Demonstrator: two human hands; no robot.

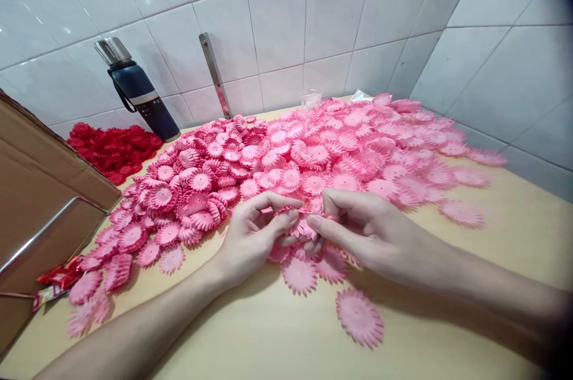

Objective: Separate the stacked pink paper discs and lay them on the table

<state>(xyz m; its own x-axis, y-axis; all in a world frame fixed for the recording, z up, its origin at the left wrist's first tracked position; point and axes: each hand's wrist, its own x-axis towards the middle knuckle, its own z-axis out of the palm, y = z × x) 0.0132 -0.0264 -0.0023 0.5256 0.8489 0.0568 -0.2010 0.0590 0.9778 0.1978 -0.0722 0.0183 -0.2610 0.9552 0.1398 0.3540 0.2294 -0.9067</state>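
A wide heap of pink scalloped flower pieces [313, 153] covers the wooden table [492, 231]. Both hands meet at the heap's near edge. My left hand [253, 234] and my right hand [362, 228] pinch the same pink flower piece [301, 220] between thumbs and fingertips, fingers closed on it. More flat pink pieces lie under and in front of the hands, one loose pink piece [359, 317] nearest to me.
A pile of red flower pieces [114, 150] lies at the back left beside a dark blue flask [141, 90] against the tiled wall. An open cardboard box [40, 201] stands at the left, red wrappers [56, 281] by it. A metal strip [215, 73] leans on the wall.
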